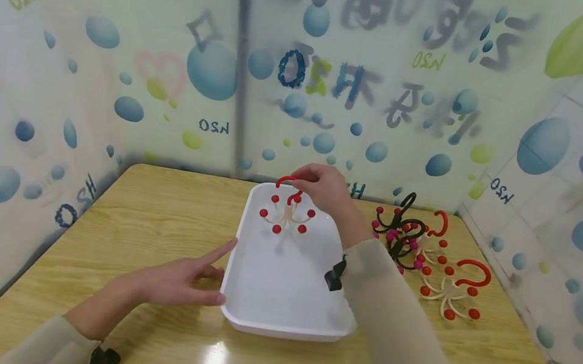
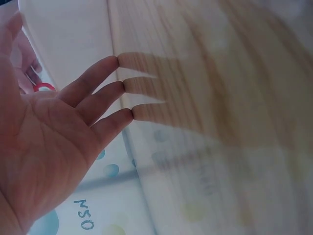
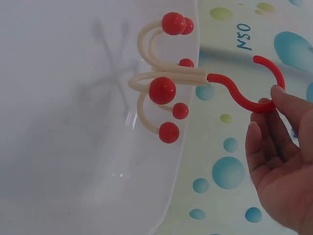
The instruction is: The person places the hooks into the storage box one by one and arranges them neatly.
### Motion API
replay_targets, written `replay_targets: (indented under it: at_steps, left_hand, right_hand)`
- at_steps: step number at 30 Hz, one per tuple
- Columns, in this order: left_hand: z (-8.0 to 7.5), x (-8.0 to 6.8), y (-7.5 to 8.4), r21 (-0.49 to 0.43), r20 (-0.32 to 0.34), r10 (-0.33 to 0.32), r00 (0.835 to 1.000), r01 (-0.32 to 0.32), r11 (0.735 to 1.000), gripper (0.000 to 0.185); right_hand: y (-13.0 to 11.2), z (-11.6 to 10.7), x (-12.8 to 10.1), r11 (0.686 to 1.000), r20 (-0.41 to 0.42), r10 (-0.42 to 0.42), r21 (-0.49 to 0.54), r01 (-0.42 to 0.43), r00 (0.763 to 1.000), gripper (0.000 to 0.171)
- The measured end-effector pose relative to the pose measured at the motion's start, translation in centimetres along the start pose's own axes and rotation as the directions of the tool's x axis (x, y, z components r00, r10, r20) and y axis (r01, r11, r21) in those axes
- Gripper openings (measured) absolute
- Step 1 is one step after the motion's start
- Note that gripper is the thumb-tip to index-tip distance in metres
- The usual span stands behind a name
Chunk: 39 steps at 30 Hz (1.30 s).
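So your right grip (image 1: pixel 326 189) had the red-and-cream hook (image 3: pixel 188 74) pinched at the curve of its red handle (image 3: pixel 246 104), thumb against fingers, and the thing hung over the far end of the white tray (image 1: pixel 283 331), its shadow on the bottom. Your left grip (image 1: pixel 173 281) wasn't holding anything: fingers spread, with tips against the tray's left rim. My guess was that hook weighed next to nothing, probably plastic, stiff in the handle but maybe springy in those thin curled arms (image 3: pixel 141 45). The handle looked smooth, so it could've twisted in a light pinch. I figured the red curve was a good spot to hold, or the cream stem (image 3: pixel 198 76) for less swing; the arms seemed likeliest to snap. Black hooks (image 1: pixel 398 222) and other red-and-cream ones (image 1: pixel 451 289) sat on the counter (image 1: pixel 172 209) off to your right.
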<state>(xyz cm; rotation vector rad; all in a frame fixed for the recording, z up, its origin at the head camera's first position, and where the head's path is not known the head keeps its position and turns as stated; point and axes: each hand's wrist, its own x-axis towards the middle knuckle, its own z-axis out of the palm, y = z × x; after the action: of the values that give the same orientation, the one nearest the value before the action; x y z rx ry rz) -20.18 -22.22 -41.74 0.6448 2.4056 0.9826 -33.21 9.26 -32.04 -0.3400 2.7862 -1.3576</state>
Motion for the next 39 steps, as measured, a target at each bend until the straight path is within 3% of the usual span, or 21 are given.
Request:
replay_targets:
  at_steps: [14,39]
  left_hand:
    - [0.1,0.1,0.1,0.0,0.001,-0.014,1.0,0.014,1.0,0.105]
    - [0.0,-0.1,0.2,0.011,0.005,-0.006,1.0,0.006,1.0,0.105]
  right_hand:
    - [1.8,2.8,1.7,0.998,0.011,0.051,0.033,-0.051,0.999,0.021]
    - [2.3,1.8,1.0,0.999,0.002,0.048,0.009,-0.048,0.999,0.031]
